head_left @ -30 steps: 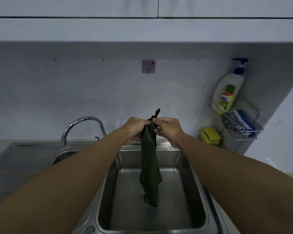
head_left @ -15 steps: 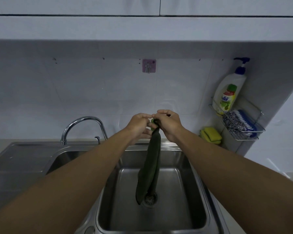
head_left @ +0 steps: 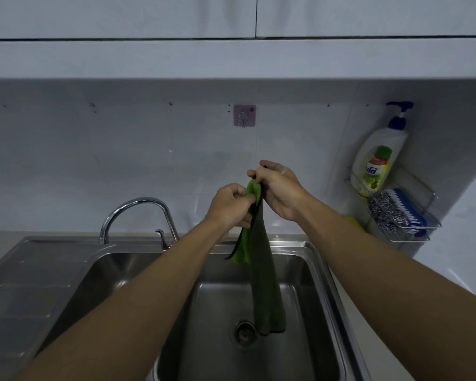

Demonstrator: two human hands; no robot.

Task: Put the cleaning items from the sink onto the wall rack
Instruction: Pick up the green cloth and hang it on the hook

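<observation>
A dark green cloth (head_left: 265, 284) with a brighter green side hangs over the steel sink basin (head_left: 318, 284). My left hand (head_left: 228, 206) pinches its upper edge, and my right hand (head_left: 279, 188) grips its top, a little higher. The wire wall rack (head_left: 408, 235) is fixed at the right corner. It holds a white pump bottle of dish soap (head_left: 378, 160), a steel scourer (head_left: 385, 213) and a blue brush (head_left: 410, 209). A pink adhesive hook (head_left: 244, 116) is stuck on the wall tiles above my hands.
A curved chrome tap (head_left: 138, 213) stands left of my hands, with a drainboard (head_left: 25, 281) at the far left. A yellow sponge (head_left: 353, 221) peeks out behind my right forearm. White cabinets (head_left: 231, 59) overhang the wall.
Both hands have lifted the cloth higher and slightly right. The cloth has partly unfolded, showing its bright green side, and my hands have moved a little apart.
</observation>
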